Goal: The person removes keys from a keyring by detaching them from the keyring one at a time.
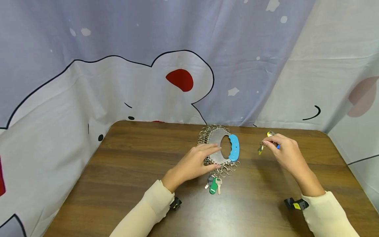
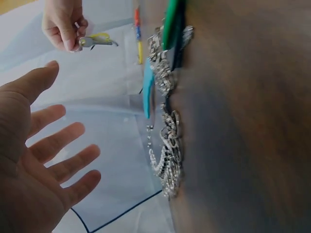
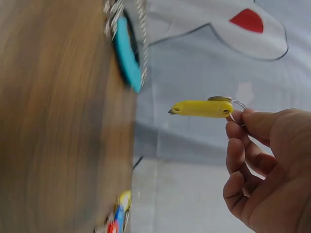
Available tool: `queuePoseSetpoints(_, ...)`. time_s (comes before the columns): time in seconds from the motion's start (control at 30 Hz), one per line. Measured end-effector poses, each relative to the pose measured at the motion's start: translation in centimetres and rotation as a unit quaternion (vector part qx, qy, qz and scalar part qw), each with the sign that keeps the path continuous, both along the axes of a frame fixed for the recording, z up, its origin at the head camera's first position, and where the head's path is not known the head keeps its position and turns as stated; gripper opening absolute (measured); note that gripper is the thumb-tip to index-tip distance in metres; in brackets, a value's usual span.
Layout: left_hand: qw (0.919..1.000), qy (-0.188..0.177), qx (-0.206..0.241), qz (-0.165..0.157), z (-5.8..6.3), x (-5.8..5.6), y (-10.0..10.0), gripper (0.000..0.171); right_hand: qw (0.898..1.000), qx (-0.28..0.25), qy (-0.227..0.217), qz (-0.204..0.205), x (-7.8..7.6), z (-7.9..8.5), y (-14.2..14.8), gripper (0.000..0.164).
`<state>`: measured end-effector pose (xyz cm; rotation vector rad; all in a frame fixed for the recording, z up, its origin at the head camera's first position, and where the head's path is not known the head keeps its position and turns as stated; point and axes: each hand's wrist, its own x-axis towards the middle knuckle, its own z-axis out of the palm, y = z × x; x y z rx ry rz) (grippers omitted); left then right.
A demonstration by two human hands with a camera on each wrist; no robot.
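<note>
A metal key-ring holder with a curved grey plate [image 1: 217, 135], a blue grip [image 1: 235, 147] and many small clasps round its rim lies mid-table near the back. My left hand [image 1: 195, 161] hovers over its left side, fingers spread and holding nothing. Off to the right, my right hand [image 1: 282, 153] is raised above the table and pinches a small metal ring [image 3: 239, 110] between thumb and finger. From that ring hang a yellow key tag [image 3: 201, 108] and a key, partly hidden behind the tag. At the holder's front edge lie keys with a green tag [image 1: 213, 186] and a dark one.
More coloured tags, yellow, blue and red [image 3: 119, 213], lie on the table beyond my right hand, which partly covers them in the head view. The wooden table [image 1: 133, 148] ends at the back against a printed curtain [image 1: 118, 82].
</note>
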<state>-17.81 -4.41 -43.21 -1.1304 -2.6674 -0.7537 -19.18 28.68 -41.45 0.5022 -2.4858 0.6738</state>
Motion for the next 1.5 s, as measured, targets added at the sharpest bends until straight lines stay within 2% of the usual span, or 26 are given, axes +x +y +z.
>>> queuePoseSetpoints(0.1, 0.9998, 0.013, -0.017, -0.001, -0.3, 0.6, -0.3, 0.066, 1.000, 0.007, 0.003, -0.009, 0.0, 0.0, 1.6, 0.004)
queuePoseSetpoints(0.27, 0.9961, 0.067, -0.056, -0.010, -0.8, 1.1, -0.7, 0.074, 0.999, 0.028, 0.013, -0.024, 0.0, -0.3, 4.2, 0.006)
queuePoseSetpoints(0.37, 0.9931, 0.084, -0.081, -0.010, -1.1, 1.3, -1.0, 0.077, 0.998, 0.044, 0.015, -0.029, 0.2, -0.5, 5.7, 0.006)
queuePoseSetpoints(0.63, 0.9868, 0.085, -0.138, -0.005, -1.6, 2.0, -2.3, 0.087, 0.995, 0.097, 0.015, -0.029, 0.6, -0.8, 9.6, 0.010)
queuePoseSetpoints(0.8, 0.9813, 0.097, -0.166, -0.005, -1.8, 2.4, -3.2, 0.091, 0.988, 0.146, -0.016, -0.041, 1.3, -0.6, 12.0, 0.010)
queuePoseSetpoints(0.97, 0.9791, 0.090, -0.182, 0.000, -1.9, 2.7, -4.1, 0.091, 0.976, 0.200, -0.063, -0.064, 1.7, -0.4, 13.8, 0.011)
queuePoseSetpoints(1.2, 0.9808, 0.085, -0.176, 0.003, -1.8, 2.7, -4.7, 0.094, 0.961, 0.264, -0.074, -0.046, 1.1, -0.8, 13.7, 0.009)
queuePoseSetpoints(1.3, 0.9802, 0.089, -0.177, 0.000, -1.8, 2.6, -4.8, 0.094, 0.959, 0.274, -0.063, -0.031, 0.6, -1.3, 12.8, 0.006)
queuePoseSetpoints(1.5, 0.9791, 0.105, -0.174, -0.004, -1.9, 2.3, -4.8, 0.093, 0.959, 0.279, -0.052, -0.002, -0.4, -2.2, 11.0, 0.011)
